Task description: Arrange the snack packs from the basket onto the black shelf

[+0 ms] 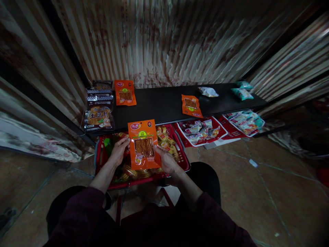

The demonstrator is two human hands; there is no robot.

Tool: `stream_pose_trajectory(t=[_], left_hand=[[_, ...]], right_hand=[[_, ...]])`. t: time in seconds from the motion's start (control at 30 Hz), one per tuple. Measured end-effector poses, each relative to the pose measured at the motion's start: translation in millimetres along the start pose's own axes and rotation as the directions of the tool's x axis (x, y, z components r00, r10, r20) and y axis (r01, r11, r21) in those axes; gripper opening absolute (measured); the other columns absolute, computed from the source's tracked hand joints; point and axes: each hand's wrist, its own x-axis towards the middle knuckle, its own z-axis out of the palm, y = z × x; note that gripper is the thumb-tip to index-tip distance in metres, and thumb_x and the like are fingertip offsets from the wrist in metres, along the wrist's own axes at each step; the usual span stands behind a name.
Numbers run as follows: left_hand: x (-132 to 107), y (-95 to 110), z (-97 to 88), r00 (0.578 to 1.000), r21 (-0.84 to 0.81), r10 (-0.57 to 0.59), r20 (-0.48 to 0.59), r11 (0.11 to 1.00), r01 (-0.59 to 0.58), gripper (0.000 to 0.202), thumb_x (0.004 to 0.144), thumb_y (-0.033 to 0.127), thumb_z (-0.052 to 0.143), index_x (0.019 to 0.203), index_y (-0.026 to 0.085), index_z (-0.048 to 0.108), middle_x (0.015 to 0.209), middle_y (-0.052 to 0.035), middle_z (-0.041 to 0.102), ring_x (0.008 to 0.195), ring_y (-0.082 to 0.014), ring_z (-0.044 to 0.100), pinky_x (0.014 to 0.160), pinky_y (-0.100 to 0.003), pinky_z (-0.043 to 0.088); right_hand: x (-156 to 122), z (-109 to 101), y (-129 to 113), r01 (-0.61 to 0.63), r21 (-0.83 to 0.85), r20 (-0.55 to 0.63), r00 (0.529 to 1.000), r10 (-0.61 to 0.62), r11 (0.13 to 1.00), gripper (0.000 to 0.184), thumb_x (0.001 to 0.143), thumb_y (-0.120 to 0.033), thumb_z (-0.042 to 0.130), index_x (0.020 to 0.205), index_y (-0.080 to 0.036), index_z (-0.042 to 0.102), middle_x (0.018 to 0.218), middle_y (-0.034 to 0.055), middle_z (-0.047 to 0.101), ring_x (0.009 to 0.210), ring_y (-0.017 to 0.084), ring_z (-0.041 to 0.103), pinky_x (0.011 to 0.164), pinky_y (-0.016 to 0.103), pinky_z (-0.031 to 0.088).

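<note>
I hold an orange snack packet (144, 144) upright in both hands, over a red shopping basket (185, 164) full of snack packs. My left hand (118, 151) grips the packet's left edge, fingers closed on it. My right hand (167, 162) holds its lower right edge from behind. The packet has a clear window showing brown sticks.
A low black shelf (159, 101) carries two more orange packets (125, 92) (191, 105), a stack of dark potato-chip bags (99, 109) at its left end, a white pack (208, 91) and green packs (243, 92). Red trays of snacks (202, 132) lie under it. Corrugated metal walls surround.
</note>
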Motion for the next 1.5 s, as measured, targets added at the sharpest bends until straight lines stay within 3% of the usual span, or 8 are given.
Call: stream_pose_trajectory(t=[0.1,0.33,0.77,0.97,1.13,1.27,1.37,1.5], left_hand=[[-2.3,-0.8,-0.5,0.998,0.008,-0.040,0.042,0.999,0.040,0.035,0.058,0.042,0.078,0.075,0.015,0.063,0.058,0.0040,0.054,0.050,-0.0064,0.046,0.048,-0.019,0.035],[-11.8,3.6,-0.8,0.984,0.028,-0.097,0.149,0.995,0.094,0.037,0.058,0.039,0.080,0.085,0.015,0.070,0.081,-0.0042,0.069,0.067,-0.0130,0.060,0.060,-0.023,0.045],[-7.8,-3.3,-3.6,0.992,-0.023,-0.032,0.121,0.999,0.035,0.042,0.060,0.042,0.078,0.092,0.016,0.071,0.083,-0.0045,0.072,0.074,-0.0172,0.064,0.074,-0.030,0.048],[-9.4,-3.1,5.4,0.999,0.037,-0.003,0.054,0.999,0.001,0.039,0.065,0.046,0.074,0.093,0.019,0.071,0.069,-0.0025,0.069,0.066,-0.0176,0.062,0.062,-0.029,0.048],[-6.3,-1.6,11.5,0.999,0.027,0.027,0.030,0.999,-0.028,0.040,0.064,0.049,0.073,0.091,0.019,0.071,0.077,-0.0038,0.071,0.067,-0.0182,0.062,0.059,-0.028,0.047],[-2.1,4.4,14.0,0.992,0.035,0.111,-0.064,0.993,-0.109,0.038,0.064,0.049,0.073,0.089,0.020,0.071,0.081,-0.0032,0.072,0.076,-0.0199,0.064,0.067,-0.029,0.049],[1.0,13.6,17.8,0.985,0.031,0.119,-0.126,0.993,-0.116,0.038,0.060,0.049,0.075,0.086,0.021,0.071,0.082,-0.0025,0.072,0.079,-0.0198,0.064,0.071,-0.029,0.050],[8.1,25.4,23.4,0.989,-0.010,0.094,-0.116,0.995,-0.095,0.041,0.057,0.045,0.077,0.089,0.020,0.070,0.085,-0.0022,0.072,0.079,-0.0192,0.064,0.072,-0.029,0.051]], right_hand=[[3.9,2.9,-7.5,-0.082,0.090,-0.026,0.996,0.084,0.993,0.028,0.061,-0.039,0.079,0.079,-0.022,0.067,0.077,0.0015,0.073,0.077,0.023,0.069,0.072,0.037,0.057],[18.0,3.1,-16.0,-0.075,0.085,0.011,0.997,0.074,0.994,0.027,0.067,-0.038,0.076,0.086,-0.021,0.067,0.084,0.0016,0.073,0.081,0.021,0.069,0.074,0.036,0.055],[13.7,6.1,-12.6,-0.012,0.059,0.105,0.994,0.006,0.998,0.034,0.054,-0.029,0.081,0.084,-0.021,0.067,0.084,0.0032,0.073,0.087,0.022,0.068,0.079,0.035,0.052],[13.3,-5.3,-0.4,0.008,0.045,0.139,0.990,-0.014,0.999,0.026,0.062,-0.033,0.077,0.083,-0.023,0.067,0.084,0.0033,0.072,0.086,0.023,0.068,0.078,0.037,0.052],[22.6,-9.8,4.8,0.038,0.005,0.165,0.985,-0.038,0.999,0.026,0.067,-0.033,0.075,0.089,-0.023,0.066,0.086,0.0037,0.072,0.087,0.024,0.067,0.077,0.039,0.052],[27.8,-4.5,-6.5,0.060,-0.009,0.128,0.990,-0.058,0.998,0.032,0.064,-0.036,0.078,0.090,-0.024,0.066,0.087,0.0033,0.072,0.082,0.023,0.067,0.075,0.036,0.053],[31.5,-0.4,-18.9,0.091,-0.033,0.182,0.980,-0.084,0.995,0.031,0.067,-0.037,0.076,0.092,-0.024,0.066,0.090,0.0035,0.071,0.080,0.021,0.067,0.075,0.035,0.052],[39.8,1.8,-32.8,0.107,-0.052,0.172,0.980,-0.096,0.993,0.030,0.067,-0.036,0.076,0.092,-0.023,0.067,0.088,0.0029,0.071,0.079,0.020,0.066,0.074,0.033,0.050]])
